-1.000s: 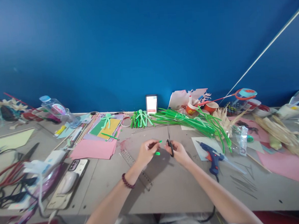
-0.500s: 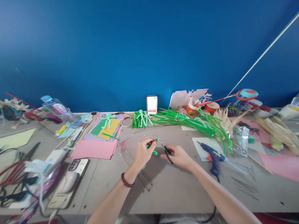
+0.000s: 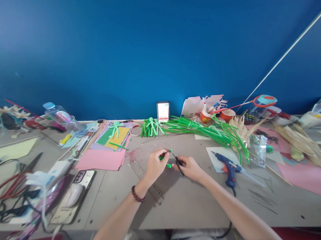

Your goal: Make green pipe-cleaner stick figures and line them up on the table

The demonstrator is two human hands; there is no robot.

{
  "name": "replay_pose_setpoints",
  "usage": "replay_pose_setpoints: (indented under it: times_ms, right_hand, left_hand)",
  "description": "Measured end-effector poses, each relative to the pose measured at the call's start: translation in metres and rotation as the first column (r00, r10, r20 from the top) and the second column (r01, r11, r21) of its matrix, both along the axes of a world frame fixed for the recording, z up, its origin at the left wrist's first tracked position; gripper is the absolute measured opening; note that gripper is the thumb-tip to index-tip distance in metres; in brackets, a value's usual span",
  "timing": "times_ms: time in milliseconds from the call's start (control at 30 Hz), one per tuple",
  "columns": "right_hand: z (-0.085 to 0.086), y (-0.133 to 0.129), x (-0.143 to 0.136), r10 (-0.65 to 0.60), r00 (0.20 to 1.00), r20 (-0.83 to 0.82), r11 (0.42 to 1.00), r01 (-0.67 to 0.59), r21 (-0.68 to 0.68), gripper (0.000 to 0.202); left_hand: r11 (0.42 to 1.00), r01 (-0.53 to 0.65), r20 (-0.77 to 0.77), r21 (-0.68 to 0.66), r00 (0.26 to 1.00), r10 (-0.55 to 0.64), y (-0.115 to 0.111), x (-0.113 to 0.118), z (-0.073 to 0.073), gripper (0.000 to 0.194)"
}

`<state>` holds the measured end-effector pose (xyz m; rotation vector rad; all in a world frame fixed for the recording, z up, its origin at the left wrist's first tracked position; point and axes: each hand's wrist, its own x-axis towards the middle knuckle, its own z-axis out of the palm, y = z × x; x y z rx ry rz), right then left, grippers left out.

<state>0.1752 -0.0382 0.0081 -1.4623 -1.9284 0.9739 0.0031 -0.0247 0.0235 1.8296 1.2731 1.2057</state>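
With the left hand's (image 3: 157,161) grip pinched on a green strip (image 3: 168,166) above the desk (image 3: 187,205), and the right hand's (image 3: 190,166) wrapped around scissors (image 3: 177,160), best to steady both, line up square and close slowly, clear of the pinch.

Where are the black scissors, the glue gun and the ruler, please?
Black scissors (image 3: 177,160): head view, handles, near the blades.
Glue gun (image 3: 229,168): head view, middle of its blue body.
Ruler (image 3: 156,193): head view, the end nearer the person.
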Motion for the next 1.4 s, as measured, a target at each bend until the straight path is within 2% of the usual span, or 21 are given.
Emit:
replay_pose_setpoints:
  times_ms: [367, 833, 1067, 1200, 1400]
  right_hand:
    - [-0.0048, -0.0019, -0.0047, -0.007, 0.998, -0.057, 0.998, 0.004, -0.057, 0.04]
    - [-0.0064, -0.0017, -0.0026, -0.031, 0.994, -0.105, 0.996, 0.022, -0.092, 0.041]
    - [-0.0022, -0.0014, -0.002, -0.065, 0.996, -0.06, 0.994, 0.06, -0.093, 0.047]
    - [-0.0065, -0.0011, -0.0044, -0.09, 0.992, -0.085, 0.993, 0.083, -0.08, 0.049]
    - [-0.0053, -0.0028, -0.0058, -0.057, 0.971, -0.231, 0.971, 0.0, -0.238, 0.047]
  left_hand:
    - [0.998, -0.044, -0.074, 0.046, 0.996, 0.048, -0.0032, 0.0027, -0.0009, 0.015]
    - [0.993, -0.029, -0.14, 0.111, 0.989, 0.044, -0.0038, 0.0017, -0.0011, 0.015]
    - [0.992, -0.015, -0.188, 0.128, 0.981, 0.039, -0.0026, -0.0007, -0.0012, 0.017]
    - [0.994, -0.007, -0.153, 0.112, 0.988, 0.024, -0.0026, -0.0013, -0.0009, 0.018]
    - [0.994, -0.001, -0.102, 0.111, 0.995, 0.013, -0.0042, 0.0003, 0.0017, 0.017]
